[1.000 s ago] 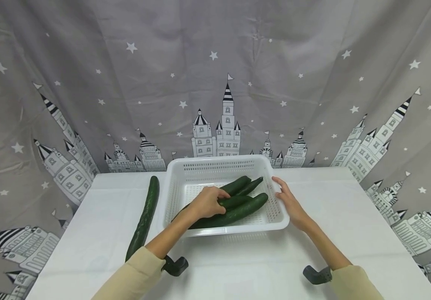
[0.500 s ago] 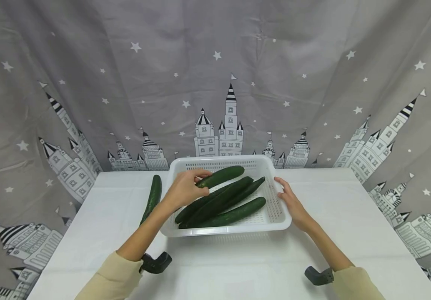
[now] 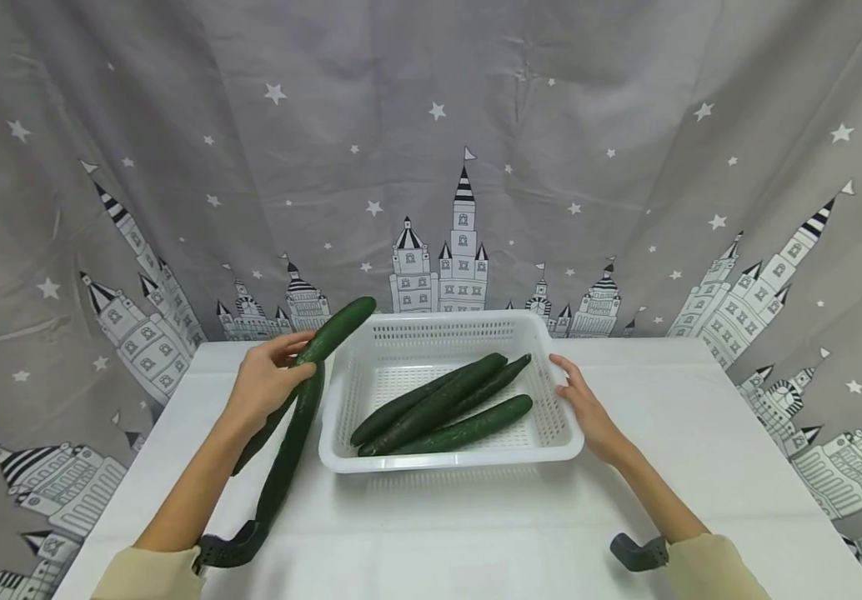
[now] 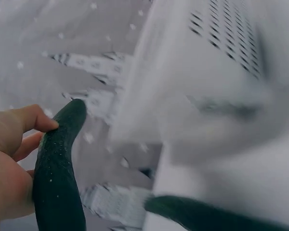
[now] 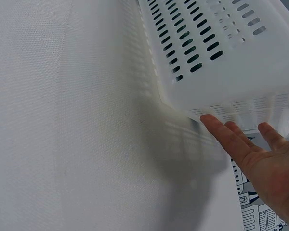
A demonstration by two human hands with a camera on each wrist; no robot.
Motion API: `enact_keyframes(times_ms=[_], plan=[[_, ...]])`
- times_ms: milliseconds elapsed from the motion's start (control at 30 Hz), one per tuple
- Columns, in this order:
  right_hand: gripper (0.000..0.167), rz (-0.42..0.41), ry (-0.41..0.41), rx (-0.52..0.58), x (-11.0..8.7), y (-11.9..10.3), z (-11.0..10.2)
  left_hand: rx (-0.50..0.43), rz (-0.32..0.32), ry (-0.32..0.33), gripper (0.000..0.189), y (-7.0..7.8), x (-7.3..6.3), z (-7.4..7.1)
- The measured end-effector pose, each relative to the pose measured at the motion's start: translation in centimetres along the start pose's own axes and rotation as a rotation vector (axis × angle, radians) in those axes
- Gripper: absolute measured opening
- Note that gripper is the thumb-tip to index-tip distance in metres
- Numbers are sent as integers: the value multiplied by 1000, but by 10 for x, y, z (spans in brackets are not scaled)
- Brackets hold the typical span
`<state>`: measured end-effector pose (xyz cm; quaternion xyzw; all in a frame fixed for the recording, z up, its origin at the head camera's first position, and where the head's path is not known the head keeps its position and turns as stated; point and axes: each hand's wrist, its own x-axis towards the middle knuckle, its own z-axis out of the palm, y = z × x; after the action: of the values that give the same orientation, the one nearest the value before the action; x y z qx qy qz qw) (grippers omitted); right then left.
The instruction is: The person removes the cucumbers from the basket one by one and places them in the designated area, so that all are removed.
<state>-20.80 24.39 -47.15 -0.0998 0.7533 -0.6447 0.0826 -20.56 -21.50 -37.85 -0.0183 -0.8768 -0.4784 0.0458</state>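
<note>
My left hand (image 3: 262, 383) grips a dark green cucumber (image 3: 339, 327) near its middle, to the left of the white basket (image 3: 449, 459). That cucumber is tilted, its far end raised towards the basket's corner. Another cucumber (image 3: 290, 458) lies on the table just beneath and beside it. In the left wrist view, thumb and fingers wrap the held cucumber (image 4: 60, 168). Several cucumbers (image 3: 431, 408) lie slantwise inside the basket. My right hand (image 3: 588, 417) touches the basket's right side with fairly straight fingers (image 5: 226, 139), also seen in the right wrist view.
A white cloth covers the table (image 3: 476, 533). Behind it hangs a grey curtain (image 3: 431, 167) printed with castles and stars. The basket has slotted walls and stands near the table's back edge. Black wrist mounts (image 3: 637, 552) stick out from both sleeves.
My left hand has lifted a cucumber out of the basket and carried it left, over the cucumber on the table. The right hand has stayed at the basket's right side.
</note>
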Motion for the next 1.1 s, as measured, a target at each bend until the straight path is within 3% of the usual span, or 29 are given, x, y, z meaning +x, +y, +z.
enact_keyframes(times_ms=[300, 667, 867, 1100], plan=[[55, -5, -11, 12, 0, -1, -1, -120, -196, 87, 58, -53, -13, -5], [55, 4, -4, 5, -1, -1, 0, -172, -332, 108, 63, -96, -16, 1], [56, 8, 1, 0, 0, -1, 0, -206, -380, 95, 65, -114, -15, 1], [55, 0, -1, -1, 0, 1, -1, -195, -387, 83, 67, -127, -15, 5]])
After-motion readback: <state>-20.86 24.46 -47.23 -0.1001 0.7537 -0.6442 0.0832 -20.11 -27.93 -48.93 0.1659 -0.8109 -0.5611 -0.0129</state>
